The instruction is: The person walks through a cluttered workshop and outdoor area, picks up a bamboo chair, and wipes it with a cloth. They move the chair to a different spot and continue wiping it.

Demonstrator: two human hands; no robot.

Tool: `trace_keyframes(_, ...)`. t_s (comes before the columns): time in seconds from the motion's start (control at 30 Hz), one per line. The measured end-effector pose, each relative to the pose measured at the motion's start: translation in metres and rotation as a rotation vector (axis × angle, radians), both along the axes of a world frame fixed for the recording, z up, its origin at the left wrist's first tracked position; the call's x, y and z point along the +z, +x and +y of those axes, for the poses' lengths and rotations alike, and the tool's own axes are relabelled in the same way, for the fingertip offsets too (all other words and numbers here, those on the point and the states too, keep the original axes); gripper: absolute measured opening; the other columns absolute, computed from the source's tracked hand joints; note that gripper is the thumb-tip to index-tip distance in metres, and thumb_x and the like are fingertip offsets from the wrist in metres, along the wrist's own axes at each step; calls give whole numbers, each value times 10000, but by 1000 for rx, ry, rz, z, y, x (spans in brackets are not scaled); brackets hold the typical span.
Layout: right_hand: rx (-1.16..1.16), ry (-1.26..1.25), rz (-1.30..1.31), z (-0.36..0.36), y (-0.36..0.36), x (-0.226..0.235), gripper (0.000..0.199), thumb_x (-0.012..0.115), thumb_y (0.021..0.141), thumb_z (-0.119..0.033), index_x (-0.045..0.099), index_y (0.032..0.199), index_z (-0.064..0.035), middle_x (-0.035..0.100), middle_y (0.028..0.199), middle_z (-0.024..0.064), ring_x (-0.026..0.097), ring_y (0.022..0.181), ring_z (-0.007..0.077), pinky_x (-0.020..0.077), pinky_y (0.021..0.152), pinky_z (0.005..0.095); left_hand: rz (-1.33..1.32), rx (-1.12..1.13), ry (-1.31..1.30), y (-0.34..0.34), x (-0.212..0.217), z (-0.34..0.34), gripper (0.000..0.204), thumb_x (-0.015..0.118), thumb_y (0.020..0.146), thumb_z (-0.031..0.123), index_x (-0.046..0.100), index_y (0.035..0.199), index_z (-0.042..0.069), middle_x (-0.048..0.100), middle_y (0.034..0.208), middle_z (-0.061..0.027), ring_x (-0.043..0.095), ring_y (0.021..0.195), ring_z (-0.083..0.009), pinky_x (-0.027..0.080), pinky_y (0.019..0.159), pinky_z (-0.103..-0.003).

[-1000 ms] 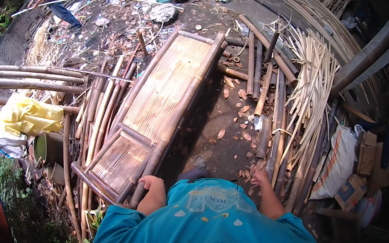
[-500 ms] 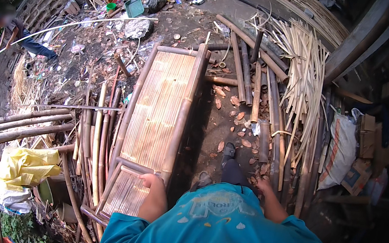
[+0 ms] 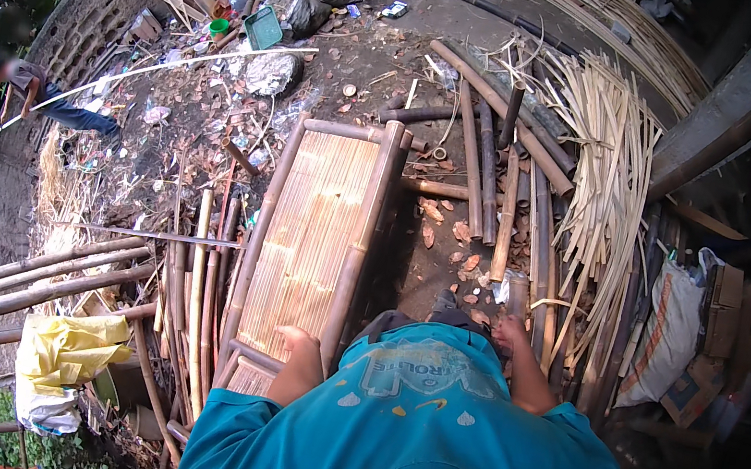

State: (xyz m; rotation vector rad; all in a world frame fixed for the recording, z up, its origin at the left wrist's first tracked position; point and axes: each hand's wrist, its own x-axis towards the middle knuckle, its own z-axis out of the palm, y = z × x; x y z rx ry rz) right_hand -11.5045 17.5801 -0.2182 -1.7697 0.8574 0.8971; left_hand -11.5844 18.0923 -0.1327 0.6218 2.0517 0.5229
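Note:
A long bamboo bench (image 3: 312, 215) with a slatted top and thick pole rails stands in front of me. My left hand (image 3: 300, 348) is over its near end, by the crossbar, with the fingers partly stretched out and nothing seen in them. Whether it touches the slats I cannot tell. My right hand (image 3: 508, 332) hangs at my right side, beside cut bamboo poles (image 3: 506, 220) on the ground. Its fingers are too small and blurred to make out, and no held thing shows.
Pale split bamboo strips (image 3: 616, 154) lie heaped at the right, near a white sack (image 3: 667, 327). More poles (image 3: 39, 277) and a yellow sheet (image 3: 72, 349) are at the left. Farther left, another person (image 3: 56, 99) holds a long pale strip (image 3: 167, 68). Litter and dry leaves cover the dirt.
My view has shifted, so the bench sits lower in it. My left hand has moved from the crossbar toward the long slatted section. My right hand still hangs at my side.

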Motion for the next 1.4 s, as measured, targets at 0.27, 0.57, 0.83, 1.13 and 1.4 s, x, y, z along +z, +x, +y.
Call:
trace_keyframes(0.27, -156, 33, -148, -16, 188, 48, 248, 460, 907, -369, 541, 940, -138, 569, 739, -2, 535, 553, 105, 462, 480, 282, -120, -299, 1, 194, 24, -26, 888, 369, 791, 695, 236, 1411, 72, 204, 1462, -193, 262, 1327, -339, 252, 1038, -529)
trace_keyframes(0.57, 295, -129, 145, -30, 215, -40, 287, 487, 832, -301, 626, 835, -50, 612, 701, 141, 607, 559, 218, 491, 477, 362, -292, -272, -242, 334, -49, 12, 827, 377, 815, 654, 286, 1381, 58, 297, 1434, -142, 493, 1131, -281, 409, 912, -441)
trace_keyframes(0.83, -326, -65, -59, 31, 422, 39, 182, 481, 900, -290, 570, 917, -133, 581, 742, 43, 589, 573, 170, 473, 445, 336, -359, -565, -422, 514, -122, 59, 561, 404, 874, 532, 430, 1254, 121, 529, 815, -16, 533, 686, -129, 437, 611, -276)
trace_keyframes(1.13, 16, -118, -162, 80, 671, 88, 112, 578, 845, -172, 539, 906, -86, 585, 757, 40, 597, 612, 141, 477, 473, 297, -484, -841, -214, 726, -73, 83, 384, 466, 885, 433, 487, 1118, 129, 572, 971, -48, 580, 805, -159, 459, 655, -306)
trace_keyframes(1.4, 879, -274, -249, -6, 786, -146, 158, 571, 826, -183, 609, 964, -116, 630, 743, 67, 622, 643, 178, 503, 494, 343, -225, -423, -306, 757, -118, 84, 508, 441, 840, 545, 539, 1019, 80, 478, 745, -29, 415, 567, -148, 372, 534, -343)
